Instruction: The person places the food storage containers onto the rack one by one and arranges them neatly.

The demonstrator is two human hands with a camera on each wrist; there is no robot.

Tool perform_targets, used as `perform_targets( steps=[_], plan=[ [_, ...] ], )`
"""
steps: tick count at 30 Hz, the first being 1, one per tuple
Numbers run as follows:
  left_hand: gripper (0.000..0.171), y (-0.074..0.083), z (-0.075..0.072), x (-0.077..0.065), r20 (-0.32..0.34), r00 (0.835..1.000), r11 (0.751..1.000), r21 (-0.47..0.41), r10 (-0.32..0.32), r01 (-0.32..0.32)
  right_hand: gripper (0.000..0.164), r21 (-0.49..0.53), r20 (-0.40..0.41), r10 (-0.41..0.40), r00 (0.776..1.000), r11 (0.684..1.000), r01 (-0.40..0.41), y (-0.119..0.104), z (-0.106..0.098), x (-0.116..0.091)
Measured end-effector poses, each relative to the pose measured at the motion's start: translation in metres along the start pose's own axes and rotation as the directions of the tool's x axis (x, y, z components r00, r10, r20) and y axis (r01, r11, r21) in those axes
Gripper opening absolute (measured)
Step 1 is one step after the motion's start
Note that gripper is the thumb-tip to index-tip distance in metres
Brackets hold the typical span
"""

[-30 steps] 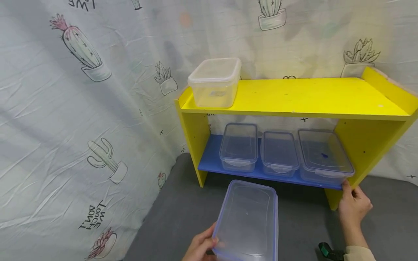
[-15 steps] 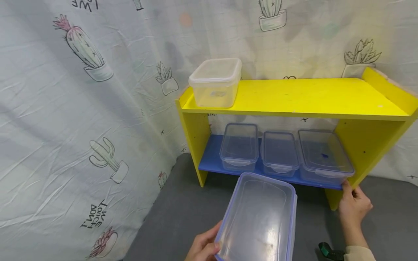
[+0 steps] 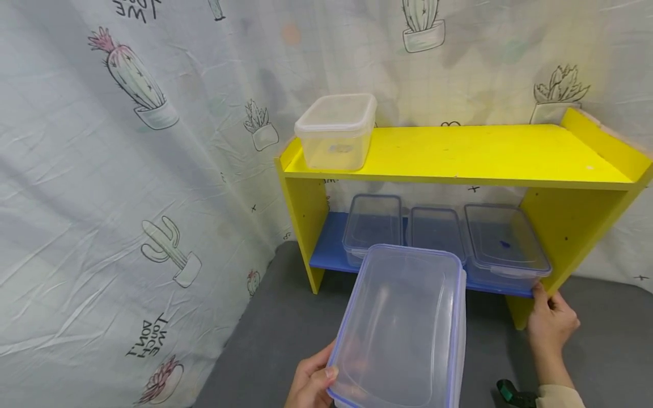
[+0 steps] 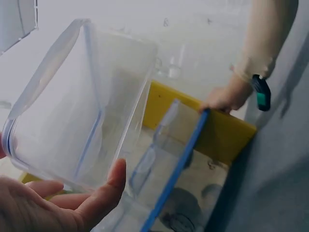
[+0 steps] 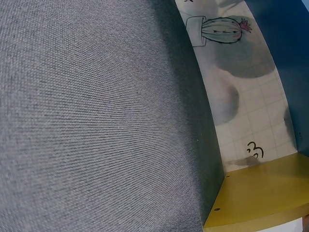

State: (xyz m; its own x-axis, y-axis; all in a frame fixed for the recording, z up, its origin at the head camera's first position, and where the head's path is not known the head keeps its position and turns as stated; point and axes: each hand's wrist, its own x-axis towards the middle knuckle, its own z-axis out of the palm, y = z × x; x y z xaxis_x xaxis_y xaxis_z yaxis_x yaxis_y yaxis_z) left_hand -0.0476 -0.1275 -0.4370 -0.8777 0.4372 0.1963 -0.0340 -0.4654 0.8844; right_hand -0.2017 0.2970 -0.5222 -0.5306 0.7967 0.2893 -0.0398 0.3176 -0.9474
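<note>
My left hand (image 3: 310, 381) grips a large clear food container (image 3: 400, 323) with a blue-rimmed lid by its left side. In the head view the container is tilted and raised before the shelf, covering part of two boxes behind. Seen from the left wrist, the thumb and fingers hold the lower end of the container (image 4: 58, 111). My right hand (image 3: 552, 323) pinches the lower right front corner of the yellow and blue shelf unit (image 3: 459, 153). In the left wrist view that right hand (image 4: 227, 99) is at the end of the blue board. The right wrist view hardly shows it.
Three lidded clear boxes stand on the blue lower board (image 3: 329, 243): a left one (image 3: 374, 221), a middle one (image 3: 436, 226) and a right one (image 3: 507, 238). A white-lidded box (image 3: 336, 133) sits on the top board's left end. Grey cloth (image 3: 265, 340) lies beneath; a cactus-print curtain (image 3: 204, 141) hangs behind.
My left hand has lifted the container up toward the lower board, shifting it rightward at first. It now overlaps the front of the left and middle boxes. My right hand keeps its grip on the corner.
</note>
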Motion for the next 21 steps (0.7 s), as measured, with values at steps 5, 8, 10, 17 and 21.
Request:
perform_targets(
  steps=[5, 8, 10, 17, 21],
  plan=[
    [0.051, 0.003, 0.007, 0.007, 0.000, 0.994, 0.994, -0.008, 0.111, -0.111, 0.018, 0.006, 0.001, 0.007, 1.000, 1.000, -0.007, 0.001, 0.000, 0.000],
    [0.052, 0.005, 0.011, 0.010, 0.001, 0.987, 0.986, -0.027, 0.164, -0.163, 0.017, -0.004, 0.006, 0.010, 1.000, 1.000, -0.010, 0.002, 0.000, 0.000],
    [0.053, 0.007, 0.014, 0.011, -0.004, 0.982, 0.982, -0.023, 0.188, -0.188, 0.017, -0.008, 0.013, 0.016, 1.000, 1.000, -0.016, 0.002, 0.000, 0.000],
    [0.052, 0.010, 0.022, 0.017, -0.029, 0.960, 0.960, 0.057, 0.278, -0.276, 0.025, -0.006, 0.027, 0.037, 0.999, 0.999, -0.037, 0.003, 0.001, 0.001],
    [0.051, 0.012, 0.027, 0.022, -0.107, 0.958, 0.964, 0.050, 0.264, -0.260, 0.023, -0.009, 0.027, 0.032, 0.999, 0.999, -0.032, 0.004, 0.001, 0.003]
  ],
)
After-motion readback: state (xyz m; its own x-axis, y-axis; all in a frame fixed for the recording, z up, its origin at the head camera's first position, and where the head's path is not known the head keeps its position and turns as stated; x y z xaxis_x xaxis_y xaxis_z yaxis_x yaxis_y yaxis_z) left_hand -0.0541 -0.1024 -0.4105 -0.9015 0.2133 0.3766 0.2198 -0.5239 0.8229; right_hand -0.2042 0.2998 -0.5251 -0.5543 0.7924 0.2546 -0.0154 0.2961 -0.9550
